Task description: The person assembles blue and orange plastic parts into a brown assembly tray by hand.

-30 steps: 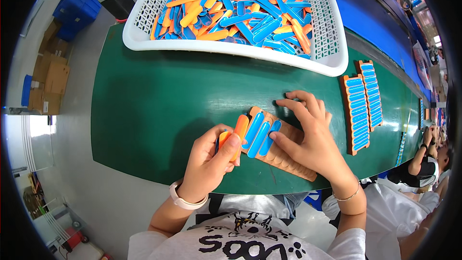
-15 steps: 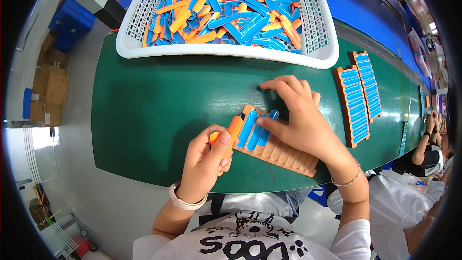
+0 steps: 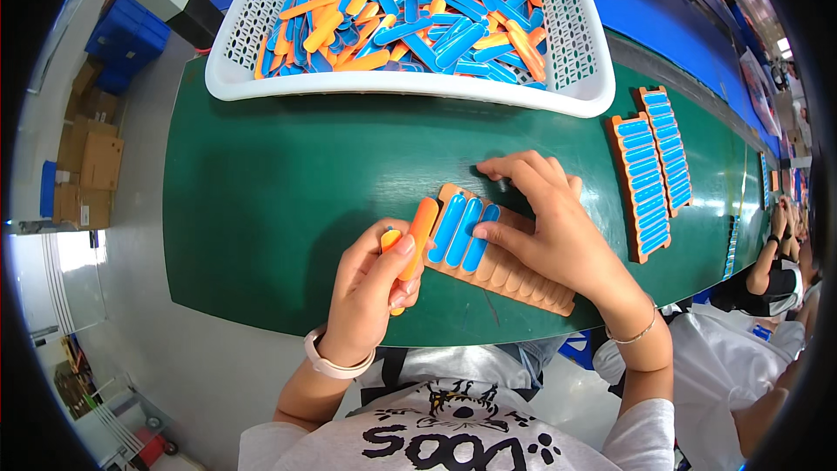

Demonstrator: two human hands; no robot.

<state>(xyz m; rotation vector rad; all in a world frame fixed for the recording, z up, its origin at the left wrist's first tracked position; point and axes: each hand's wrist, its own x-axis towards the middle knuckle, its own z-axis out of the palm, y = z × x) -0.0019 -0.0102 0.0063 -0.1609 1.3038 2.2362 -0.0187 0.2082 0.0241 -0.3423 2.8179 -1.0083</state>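
My left hand (image 3: 377,283) is closed around a few round-ended flat strips, with one orange strip (image 3: 422,231) sticking out past the thumb. Right beside it lies a brown slotted tray (image 3: 523,283), slanted on the table. Three blue strips (image 3: 455,231) lie side by side in its left slots, while bare grooves show toward its right end. Over the tray is my right hand (image 3: 547,222), fingers spread, its thumb tip touching the third blue strip. Part of the tray's far edge is hidden under this hand.
A white perforated basket (image 3: 410,92) heaped with blue and orange strips stands at the far side of the green table (image 3: 261,201). Two trays filled with blue strips (image 3: 645,187) lie to the right. Other people (image 3: 767,288) sit along the right side.
The third blue strip, tilted and jutting out earlier, now lies flat in line with the others. My right hand has shifted slightly nearer to me; the left keeps its hold.
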